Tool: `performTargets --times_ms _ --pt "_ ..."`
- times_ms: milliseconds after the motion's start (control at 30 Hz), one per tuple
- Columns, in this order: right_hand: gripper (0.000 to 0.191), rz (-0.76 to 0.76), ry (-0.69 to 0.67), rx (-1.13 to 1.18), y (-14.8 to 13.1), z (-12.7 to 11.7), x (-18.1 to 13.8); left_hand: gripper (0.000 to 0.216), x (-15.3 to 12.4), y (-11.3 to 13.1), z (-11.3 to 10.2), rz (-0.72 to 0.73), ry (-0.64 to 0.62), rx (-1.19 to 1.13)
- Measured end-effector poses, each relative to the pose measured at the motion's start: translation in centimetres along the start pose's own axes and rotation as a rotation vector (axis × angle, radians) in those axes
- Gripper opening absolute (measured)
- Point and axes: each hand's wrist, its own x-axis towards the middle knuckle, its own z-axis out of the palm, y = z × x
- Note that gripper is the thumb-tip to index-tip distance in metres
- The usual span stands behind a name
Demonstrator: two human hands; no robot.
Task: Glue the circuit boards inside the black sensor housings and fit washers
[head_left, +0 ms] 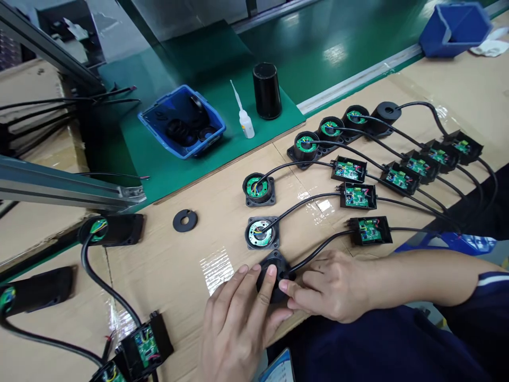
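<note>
A black round housing (pixel 275 257) with a square flange lies at the near edge of the bench, its top covered by a dark disc. My left hand (pixel 238 323) wraps its left side, fingertips pressing on the disc and thumb low at the near side. My right hand (pixel 330 286) is closed at the housing's right side, fingertips against the disc's edge beside the cable. That black cable (pixel 318 249) leads to an open black box (pixel 371 231) with a green circuit board. Just beyond sits an uncovered housing (pixel 261 233), showing a round board and coloured wires.
Another wired housing (pixel 258 188) and a row of several more (pixel 330 127) stand farther back, cabled to open boxes (pixel 401 178). A loose black ring (pixel 185 220) lies left. Behind are a blue bin (pixel 183 151), a dropper bottle (pixel 246 124) and a black cylinder (pixel 267 90).
</note>
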Motion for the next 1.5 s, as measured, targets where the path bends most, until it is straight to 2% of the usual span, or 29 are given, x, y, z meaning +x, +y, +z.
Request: performTargets --times_ms 233,367,433,500,533,600,667,733,800,900,967,1000,1100,1167,1233,1500 --pt "0.024 -0.052 0.017 -0.136 -0.9 -1.4 1.6 0.045 -0.4 0.1 0.7 -0.117 0.05 -0.059" --pt "0.023 -0.061 0.004 -0.099 -0.9 -1.7 1.9 0.059 -0.3 -1.5 0.4 -0.074 0.033 -0.16" --pt "0.022 -0.06 -0.021 -0.089 -0.8 -1.7 1.8 0.047 0.2 -3.6 0.3 -0.145 0.052 -0.156" --pt "0.023 -0.054 -0.045 -0.068 -0.7 -1.5 1.6 0.037 0.8 -6.8 0.6 -0.32 0.086 -0.067" --pt "0.024 -0.049 -0.052 -0.059 -0.6 -1.4 1.5 0.043 1.1 -8.7 0.8 -0.429 0.085 -0.024" --pt "0.025 -0.053 -0.059 -0.047 -0.6 -1.2 1.4 0.064 1.6 -12.5 1.7 -0.546 0.01 -0.004" --pt "0.027 -0.069 -0.068 -0.044 -0.5 -1.2 1.4 0.07 1.8 -15.4 2.5 -0.557 -0.05 0.018" --pt "0.026 -0.084 -0.087 -0.041 -0.3 -1.4 1.5 0.067 2.0 -16.4 2.8 -0.544 -0.087 0.004" --pt "0.024 -0.085 -0.099 -0.042 -0.2 -1.6 1.8 0.062 2.3 -15.3 2.5 -0.587 -0.088 -0.094" --pt "0.019 -0.094 -0.116 -0.045 0.1 -2.0 2.1 0.056 3.5 -11.2 2.0 -0.672 0.033 -0.482" --pt "0.018 -0.112 -0.137 -0.052 0.3 -2.1 2.2 0.052 4.6 -8.6 2.4 -0.632 0.141 -0.743" --pt "0.018 -0.12 -0.142 -0.055 0.3 -2.2 2.2 0.051 5.2 -7.6 3.0 -0.595 0.157 -0.844" --pt "0.019 -0.109 -0.166 -0.052 0.3 -2.4 2.2 0.056 6.4 -6.3 5.1 -0.501 0.08 -1.067" --pt "0.022 -0.118 -0.191 -0.037 0.5 -2.6 2.4 0.059 6.4 -6.3 6.1 -0.478 0.044 -1.133" --pt "0.025 -0.128 -0.22 0.007 0.9 -2.8 2.6 0.062 6.0 -6.5 6.5 -0.462 0.073 -1.112" --pt "0.023 -0.161 -0.406 0.129 3.2 -3.9 5.0 0.062 5.8 -6.5 6.5 -0.364 0.148 -1.08"
